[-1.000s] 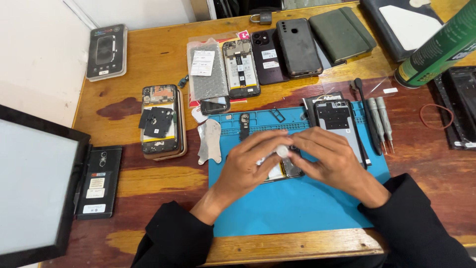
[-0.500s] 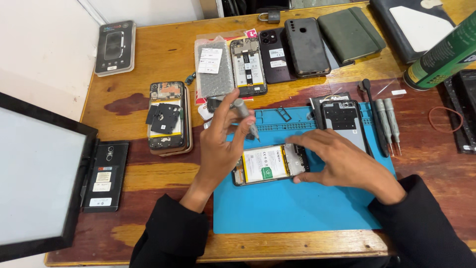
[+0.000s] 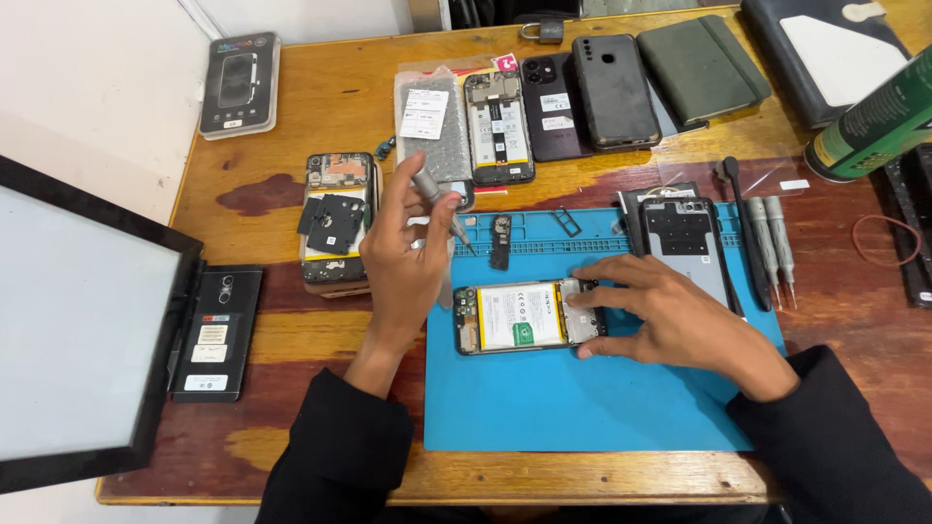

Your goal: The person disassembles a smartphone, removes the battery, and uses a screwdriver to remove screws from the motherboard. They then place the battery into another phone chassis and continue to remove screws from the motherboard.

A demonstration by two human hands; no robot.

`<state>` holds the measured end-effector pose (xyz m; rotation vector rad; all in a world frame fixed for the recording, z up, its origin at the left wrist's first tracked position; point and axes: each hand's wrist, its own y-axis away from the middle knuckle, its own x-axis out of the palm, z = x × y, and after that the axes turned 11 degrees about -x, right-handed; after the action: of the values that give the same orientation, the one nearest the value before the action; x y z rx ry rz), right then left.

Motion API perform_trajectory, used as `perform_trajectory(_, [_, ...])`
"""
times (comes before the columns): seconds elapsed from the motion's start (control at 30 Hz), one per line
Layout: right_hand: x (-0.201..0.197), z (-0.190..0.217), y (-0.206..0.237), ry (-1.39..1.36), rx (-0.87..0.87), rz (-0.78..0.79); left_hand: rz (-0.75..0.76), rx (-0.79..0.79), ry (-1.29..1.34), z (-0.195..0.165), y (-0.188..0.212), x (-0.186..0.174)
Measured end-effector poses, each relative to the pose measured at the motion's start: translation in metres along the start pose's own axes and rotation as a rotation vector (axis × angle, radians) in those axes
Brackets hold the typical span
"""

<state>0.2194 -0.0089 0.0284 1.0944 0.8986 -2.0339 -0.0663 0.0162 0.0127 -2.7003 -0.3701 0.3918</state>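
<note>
Both forearms, in dark sleeves, are entering from the lower edge and angling up and inward. The left hand (image 3: pixel 408 254) is raised clear of the surface, wrist bent back and back of the hand facing the camera; its fingers (image 3: pixel 400 199) are curling around a slim grey tool, gripping it with the tip slanting down to the right. The right hand (image 3: pixel 670 315) is lying low and palm down, wrist nearly straight, pointing left; its fingers (image 3: pixel 607 291) are spreading apart and pressing flat, with the thumb tucking beneath, nearer the body.
</note>
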Motion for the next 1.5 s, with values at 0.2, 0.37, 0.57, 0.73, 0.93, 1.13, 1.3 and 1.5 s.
perform_trajectory(0.2, [-0.014,0.005,-0.01,-0.019,0.032,0.034,0.032,0.049,-0.017,0.002,0.003,0.002])
perform_trajectory(0.37, [-0.014,0.003,-0.038,0.016,0.094,-0.01,0.051,0.032,-0.084,0.002,0.004,0.004])
perform_trajectory(0.57, [0.02,-0.016,-0.105,0.13,0.048,-0.14,-0.002,0.17,-0.166,0.002,0.004,0.004])
perform_trajectory(0.73, [0.047,-0.028,-0.13,0.184,0.139,-0.148,-0.012,0.129,-0.119,0.0,0.003,0.004])
perform_trajectory(0.93, [0.056,-0.034,-0.139,-0.002,0.362,-0.166,0.0,0.095,-0.07,-0.001,0.003,0.005])
perform_trajectory(1.13, [0.061,-0.035,-0.152,0.042,0.597,-0.034,0.0,0.179,-0.03,-0.001,0.006,0.006])
perform_trajectory(1.3, [0.061,-0.039,-0.142,-0.035,0.373,-0.177,-0.021,0.255,-0.11,-0.005,0.008,0.007])
perform_trajectory(1.5, [0.02,-0.038,-0.081,-0.287,0.386,-0.257,0.056,0.246,0.026,-0.007,0.014,0.012])
